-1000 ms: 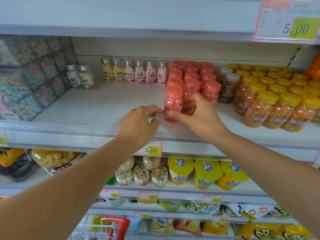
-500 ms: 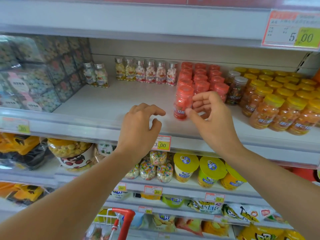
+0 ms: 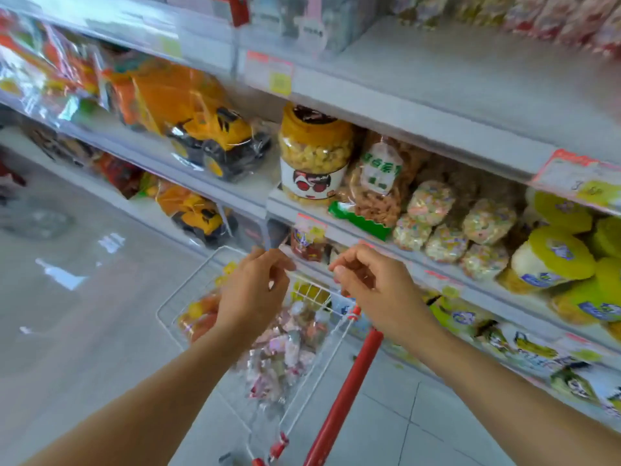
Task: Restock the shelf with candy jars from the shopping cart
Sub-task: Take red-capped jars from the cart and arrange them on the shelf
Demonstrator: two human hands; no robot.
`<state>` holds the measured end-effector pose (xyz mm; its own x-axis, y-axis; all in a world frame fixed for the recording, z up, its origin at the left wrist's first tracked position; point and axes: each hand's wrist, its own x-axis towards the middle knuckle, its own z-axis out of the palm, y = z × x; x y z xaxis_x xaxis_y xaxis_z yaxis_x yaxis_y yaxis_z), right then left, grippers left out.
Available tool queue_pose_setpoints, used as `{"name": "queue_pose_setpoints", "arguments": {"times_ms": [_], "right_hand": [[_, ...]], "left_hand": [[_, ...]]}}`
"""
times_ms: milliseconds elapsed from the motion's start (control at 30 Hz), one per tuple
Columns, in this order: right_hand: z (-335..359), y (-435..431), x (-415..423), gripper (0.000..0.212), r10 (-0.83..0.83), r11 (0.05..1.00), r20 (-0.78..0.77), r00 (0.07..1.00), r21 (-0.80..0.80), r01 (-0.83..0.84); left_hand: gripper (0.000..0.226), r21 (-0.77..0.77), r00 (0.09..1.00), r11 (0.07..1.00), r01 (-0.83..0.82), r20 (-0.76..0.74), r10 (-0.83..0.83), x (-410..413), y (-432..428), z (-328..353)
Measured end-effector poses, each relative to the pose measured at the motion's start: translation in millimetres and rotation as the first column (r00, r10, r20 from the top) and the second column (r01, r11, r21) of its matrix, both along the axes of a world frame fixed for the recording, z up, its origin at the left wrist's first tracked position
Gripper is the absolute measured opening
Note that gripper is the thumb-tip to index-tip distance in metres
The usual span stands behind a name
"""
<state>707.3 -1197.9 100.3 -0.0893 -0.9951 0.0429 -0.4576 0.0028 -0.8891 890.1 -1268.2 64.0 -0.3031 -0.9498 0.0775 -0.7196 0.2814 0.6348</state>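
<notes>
Over the white wire shopping cart (image 3: 312, 381), left hand (image 3: 252, 294) and right hand (image 3: 376, 290) had returned, loosely curled, empty, for more clear candy jars (image 3: 285, 344).

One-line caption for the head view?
Left hand and right hand, both empty, hover over the candy-filled shopping cart beside stocked shelves.

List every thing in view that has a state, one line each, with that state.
Left hand: empty, fingers loosely curled.
Right hand: empty, fingers loosely curled.
Cart: partly filled with candy.
Big jar: upright, lid on.
Toy truck: wrapped in a clear bag.
</notes>
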Motion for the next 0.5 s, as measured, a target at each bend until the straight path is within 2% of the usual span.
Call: {"name": "queue_pose_setpoints", "arguments": {"times_ms": [67,133,233,367,500], "right_hand": [[-28.6,-13.9,31.7,0.006,0.052,0.996,-0.021,0.998,0.078,-0.05],[-52.7,-28.6,62.0,0.005,0.092,0.988,-0.045,0.995,0.129,-0.085],[-88.1,-50.8,104.7,0.004,0.133,0.974,-0.095,0.987,0.199,-0.112],[-137.9,-80.6,159.6,0.012,0.253,0.924,-0.178,0.951,0.335,-0.183],[-184.8,-103.3,201.5,0.028,0.362,0.839,-0.181,0.915,0.491,-0.234]], "left_hand": [[0.015,0.095,0.99,0.992,-0.085,0.12,0.074,48.7,-3.8,-27.7],[0.022,0.145,0.962,0.975,-0.166,0.242,0.128,93.1,-7.4,-51.5],[0.032,0.208,0.919,0.956,-0.205,0.378,0.114,147.1,-14.2,-84.7],[0.049,0.248,0.886,0.946,-0.211,0.456,0.078,196.7,-23.0,-126.0],[0.063,0.338,0.898,0.91,-0.24,0.434,0.076,221.2,-25.3,-164.4]]}}
